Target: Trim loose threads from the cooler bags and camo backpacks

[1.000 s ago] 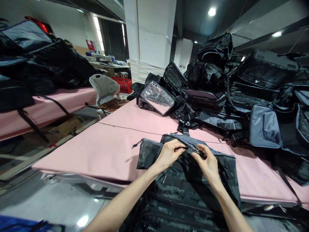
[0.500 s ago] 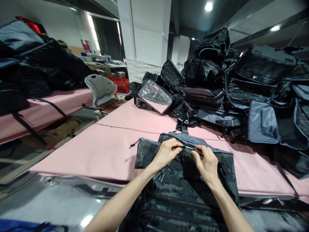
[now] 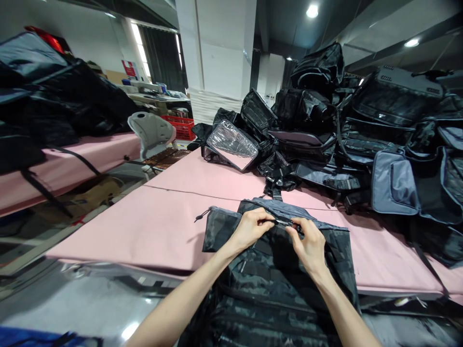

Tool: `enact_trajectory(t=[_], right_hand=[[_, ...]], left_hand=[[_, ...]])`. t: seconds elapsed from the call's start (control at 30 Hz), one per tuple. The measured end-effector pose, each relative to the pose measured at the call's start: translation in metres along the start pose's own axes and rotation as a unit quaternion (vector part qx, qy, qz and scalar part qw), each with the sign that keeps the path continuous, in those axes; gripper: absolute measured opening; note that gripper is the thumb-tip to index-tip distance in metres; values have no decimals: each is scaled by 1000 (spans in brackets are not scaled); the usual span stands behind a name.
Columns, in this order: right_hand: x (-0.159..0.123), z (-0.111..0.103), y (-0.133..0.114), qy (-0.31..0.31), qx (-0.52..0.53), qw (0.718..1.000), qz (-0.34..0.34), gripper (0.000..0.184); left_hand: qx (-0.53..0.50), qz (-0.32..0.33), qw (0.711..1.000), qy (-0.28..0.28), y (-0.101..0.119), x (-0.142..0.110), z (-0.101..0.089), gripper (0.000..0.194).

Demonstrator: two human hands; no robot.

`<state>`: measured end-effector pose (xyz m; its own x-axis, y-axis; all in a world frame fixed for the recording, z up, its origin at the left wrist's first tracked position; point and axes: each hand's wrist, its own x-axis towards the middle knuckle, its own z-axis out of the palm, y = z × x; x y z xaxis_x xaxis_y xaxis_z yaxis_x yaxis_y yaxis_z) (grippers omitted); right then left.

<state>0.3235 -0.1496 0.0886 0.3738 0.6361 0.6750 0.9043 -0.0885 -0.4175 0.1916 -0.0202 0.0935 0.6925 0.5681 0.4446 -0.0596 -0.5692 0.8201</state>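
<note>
A dark camouflage backpack lies in front of me, its top resting on the pink table and its lower part hanging over the near edge. My left hand pinches the bag's fabric beside the top zipper. My right hand is closed in a pinch on the zipper pull just to the right. The two hands are a few centimetres apart along the zipper line. A drawcord end sticks out at the bag's left corner.
A big heap of black and grey bags fills the table's far right. An open bag with silver lining lies behind. Another pink table with dark bags stands left, across an aisle with a grey chair.
My right hand has slid a little to the left along the zipper, closer to my left hand. The view has shifted slightly; the backpack stays where it was.
</note>
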Motion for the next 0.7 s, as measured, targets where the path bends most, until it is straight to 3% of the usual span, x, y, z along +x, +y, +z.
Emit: enact_trajectory(t=[0.07,0.13,0.17,0.23,0.33,0.4,0.43,0.47,0.5,0.53,0.63,0.67,0.7], right_hand=[[1,2,-1,-21,73,996,56,16],[3,6,-1,-59,210,966,141,18],[3,8,-2,-81,294,933,191,21],[3,11,-4,-121,452,837,283,29],[0,13,-8,-158,592,694,378,38],[-3,12,-11,-174,631,633,414,40],[-4,12,-11,-180,636,620,424,41],[-6,12,-11,-183,631,621,427,42],[-7,11,-10,-179,615,643,420,42],[-8,11,-9,-163,584,687,401,40],[-10,8,-5,-72,384,876,284,30],[-10,6,-4,-44,302,922,239,25],[-10,4,-4,-29,233,951,203,22]], left_hand=[[-12,-7,1000,-12,1,0,-1,12],[-26,-14,999,-17,4,0,-3,11],[-34,-16,999,-16,6,0,-3,11],[-45,-11,999,-11,11,0,-4,10],[-34,8,999,-11,17,1,-3,9],[-12,27,999,-22,20,1,-3,9],[0,36,999,-27,20,1,-3,10],[13,43,999,-30,20,0,-3,10],[26,47,998,-30,19,-1,-3,10],[38,48,998,-28,18,-2,-3,10],[68,44,997,-15,14,-6,-1,11],[75,46,996,-13,13,-7,0,11],[80,49,996,-11,12,-8,1,11]])
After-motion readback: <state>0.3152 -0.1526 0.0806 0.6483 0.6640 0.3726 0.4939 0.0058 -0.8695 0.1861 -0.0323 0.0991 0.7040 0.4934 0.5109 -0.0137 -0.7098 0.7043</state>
